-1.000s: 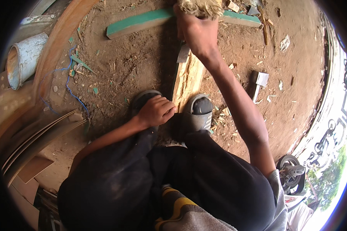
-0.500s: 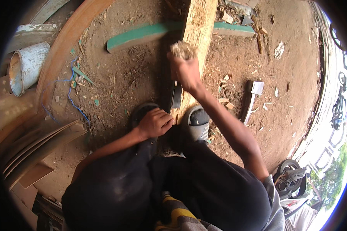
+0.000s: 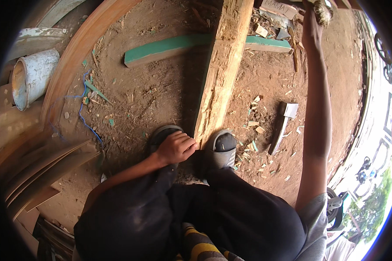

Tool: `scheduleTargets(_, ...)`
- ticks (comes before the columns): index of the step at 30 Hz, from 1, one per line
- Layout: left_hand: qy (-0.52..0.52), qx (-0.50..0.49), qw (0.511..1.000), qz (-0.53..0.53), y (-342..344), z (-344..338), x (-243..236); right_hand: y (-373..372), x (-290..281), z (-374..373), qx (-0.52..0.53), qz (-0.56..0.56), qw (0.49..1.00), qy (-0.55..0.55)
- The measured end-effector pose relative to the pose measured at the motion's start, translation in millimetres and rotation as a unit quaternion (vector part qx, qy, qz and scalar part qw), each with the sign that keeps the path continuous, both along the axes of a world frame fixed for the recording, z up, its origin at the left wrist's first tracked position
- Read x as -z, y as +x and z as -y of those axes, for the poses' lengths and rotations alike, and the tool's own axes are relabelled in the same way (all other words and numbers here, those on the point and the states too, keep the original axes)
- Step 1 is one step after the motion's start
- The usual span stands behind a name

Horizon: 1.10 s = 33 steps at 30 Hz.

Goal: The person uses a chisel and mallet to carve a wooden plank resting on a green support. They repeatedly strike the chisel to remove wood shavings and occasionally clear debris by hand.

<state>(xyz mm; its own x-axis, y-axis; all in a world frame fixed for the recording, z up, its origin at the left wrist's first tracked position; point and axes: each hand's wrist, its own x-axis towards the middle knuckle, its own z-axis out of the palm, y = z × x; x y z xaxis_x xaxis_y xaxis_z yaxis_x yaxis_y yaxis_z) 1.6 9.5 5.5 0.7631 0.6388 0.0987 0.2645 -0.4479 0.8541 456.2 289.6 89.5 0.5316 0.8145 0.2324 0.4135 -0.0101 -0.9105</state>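
A long timber beam (image 3: 224, 65) with a rough, chipped top runs away from me, its near end between my feet. My left hand (image 3: 176, 148) is curled into a loose fist beside that near end, over my left foot, with nothing visible in it. Stretched to the far right, my right hand (image 3: 312, 32) grips a chisel (image 3: 323, 14). Only its frayed, straw-coloured handle end shows; the blade is hidden. Near the hand, at the top edge, are wood pieces.
A green-painted curved board (image 3: 170, 47) lies under the beam. On the dirt at right rests a tool with a square metal head (image 3: 290, 109), among wood chips (image 3: 253, 124). At left are a whitish bucket (image 3: 37, 78), blue string (image 3: 83, 115) and stacked boards (image 3: 48, 174).
My right hand has swung from above the beam to the far right with the chisel, arm extended. The left fist stays by the beam's near end. The view has shifted slightly.
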Motion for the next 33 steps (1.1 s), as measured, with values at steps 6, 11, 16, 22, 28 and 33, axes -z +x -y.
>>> scheduleTargets(6, -0.008, 0.002, 1.0, -0.005, 0.4, 0.0, 0.0, 31.6, 20.8, -26.5, -0.128, 0.042, 0.991, 0.026)
scheduleTargets(11, -0.005, 0.003, 1.0, -0.004, 0.2, 0.0, 1.3, 13.7, 22.0, -19.4, -0.131, 0.159, 0.976, -0.077)
scheduleTargets(16, -0.004, 0.005, 1.0, -0.007, -0.2, -0.6, 0.8, -9.5, 4.3, 2.5, -0.118, 0.232, 0.965, -0.028)
scheduleTargets(22, -0.008, -0.002, 1.0, -0.002, 1.2, -1.0, -0.5, 5.0, -18.8, 33.2, -0.196, 0.293, 0.933, -0.07)
scheduleTargets(28, -0.005, 0.007, 1.0, -0.008, 1.4, -0.9, 0.3, 26.0, -6.4, 95.3, -0.175, 0.102, 0.954, -0.219)
scheduleTargets(33, 0.002, 0.0, 1.0, -0.006, 2.6, -1.1, -0.7, 18.2, 17.2, 117.3, -0.053, 0.048, 0.973, -0.221)
